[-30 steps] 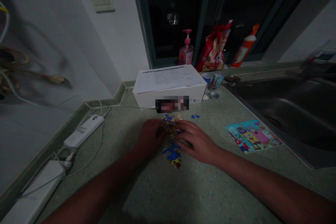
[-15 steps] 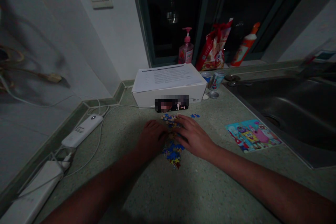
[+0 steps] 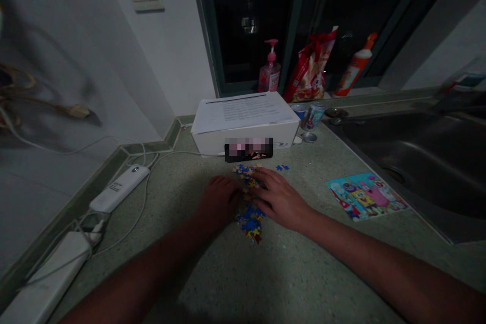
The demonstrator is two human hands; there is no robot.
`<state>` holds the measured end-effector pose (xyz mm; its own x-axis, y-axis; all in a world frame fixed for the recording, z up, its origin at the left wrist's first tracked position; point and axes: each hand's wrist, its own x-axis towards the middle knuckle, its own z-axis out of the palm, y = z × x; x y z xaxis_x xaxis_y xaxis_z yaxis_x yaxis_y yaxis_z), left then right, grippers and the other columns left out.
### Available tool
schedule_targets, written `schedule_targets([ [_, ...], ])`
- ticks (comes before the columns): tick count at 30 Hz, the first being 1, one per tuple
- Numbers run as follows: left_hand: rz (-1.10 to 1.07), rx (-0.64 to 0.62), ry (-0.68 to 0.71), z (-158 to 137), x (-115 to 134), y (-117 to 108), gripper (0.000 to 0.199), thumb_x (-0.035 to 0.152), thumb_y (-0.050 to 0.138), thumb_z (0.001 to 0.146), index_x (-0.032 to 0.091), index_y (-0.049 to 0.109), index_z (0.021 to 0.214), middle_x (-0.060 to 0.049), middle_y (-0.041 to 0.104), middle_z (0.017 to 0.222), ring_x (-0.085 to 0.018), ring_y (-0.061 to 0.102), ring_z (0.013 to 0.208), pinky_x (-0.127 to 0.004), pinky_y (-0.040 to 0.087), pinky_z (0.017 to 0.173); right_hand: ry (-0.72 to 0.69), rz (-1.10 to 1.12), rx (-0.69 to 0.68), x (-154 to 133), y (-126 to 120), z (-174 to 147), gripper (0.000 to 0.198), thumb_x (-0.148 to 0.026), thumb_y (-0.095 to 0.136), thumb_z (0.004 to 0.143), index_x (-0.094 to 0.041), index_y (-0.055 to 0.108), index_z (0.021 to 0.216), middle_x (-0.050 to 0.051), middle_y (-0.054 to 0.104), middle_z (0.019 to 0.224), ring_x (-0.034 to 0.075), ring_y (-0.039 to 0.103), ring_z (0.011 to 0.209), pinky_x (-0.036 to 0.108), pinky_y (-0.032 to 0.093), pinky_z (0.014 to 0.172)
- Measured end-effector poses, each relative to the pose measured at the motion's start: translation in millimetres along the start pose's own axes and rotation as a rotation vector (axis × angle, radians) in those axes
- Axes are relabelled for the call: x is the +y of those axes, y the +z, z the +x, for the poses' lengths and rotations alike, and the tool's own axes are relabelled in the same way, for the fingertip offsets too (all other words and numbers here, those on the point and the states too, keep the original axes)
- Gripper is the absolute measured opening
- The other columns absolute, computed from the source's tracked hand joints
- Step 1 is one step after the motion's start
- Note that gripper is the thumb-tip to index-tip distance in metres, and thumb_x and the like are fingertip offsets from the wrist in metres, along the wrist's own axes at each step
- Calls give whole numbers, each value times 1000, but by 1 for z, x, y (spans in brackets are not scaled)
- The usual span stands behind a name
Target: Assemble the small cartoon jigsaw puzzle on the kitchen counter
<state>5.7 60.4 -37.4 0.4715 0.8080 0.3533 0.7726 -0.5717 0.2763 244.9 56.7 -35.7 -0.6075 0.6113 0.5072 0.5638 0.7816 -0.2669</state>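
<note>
Stretched low over the desk (image 3: 288, 273) with both forearms (image 3: 353, 243) slanting inward. Placed at the left of the jigsaw pieces (image 3: 249, 221) with the left hand (image 3: 219, 198), back upward, with fingers curled close together and tips lost in shadow; impossible to tell whether pinching anything. Placed opposite with the right hand (image 3: 285, 200), back upward, with fingers fanned apart and tips down at the edge of the heap. Heaped between both sets of fingers and trailing out on the near and far sides. Scattered just beyond the right fingers, a few loose blue pieces (image 3: 282, 167). Flat, well to the right of the right fingers, a SpongeBob picture card (image 3: 366, 196).
</note>
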Motion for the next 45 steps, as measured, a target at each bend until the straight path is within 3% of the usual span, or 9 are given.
schedule_targets([
  [7,-40,10,51,-1,-1,2,16,12,59,98,21,72,95,-4,73,92,-23,68,92,-41,52,91,6,-5,-4,0,2,1,25,-22,67,97,-21,75,121,15,62,144,36,50,146,63,49,116],
  [16,-104,34,-10,0,3,-1,19,8,57,97,20,72,98,-5,73,97,-23,68,94,-39,55,90,-5,19,15,-2,0,3,22,-23,68,97,-22,77,116,16,64,142,36,51,144,64,49,114],
  [28,-139,58,-92,0,1,-3,15,14,60,96,22,73,98,-4,73,95,-22,68,93,-39,56,89,-79,9,-44,-3,-3,0,37,-5,61,91,-29,77,114,9,62,148,33,45,150,64,44,119],
  [36,-156,67,-94,-1,-1,-2,17,9,62,93,21,72,99,-5,74,97,-22,69,96,-38,57,90,-21,-40,-34,1,0,0,37,-2,60,90,-23,76,117,15,62,147,33,47,149,62,45,118],
  [45,-202,78,-148,-2,-2,-2,20,8,60,92,21,72,101,-5,74,101,-22,69,97,-38,57,91,-46,-48,-27,1,-4,0,31,-5,56,95,-21,78,108,15,64,144,34,49,146,62,46,117],
])
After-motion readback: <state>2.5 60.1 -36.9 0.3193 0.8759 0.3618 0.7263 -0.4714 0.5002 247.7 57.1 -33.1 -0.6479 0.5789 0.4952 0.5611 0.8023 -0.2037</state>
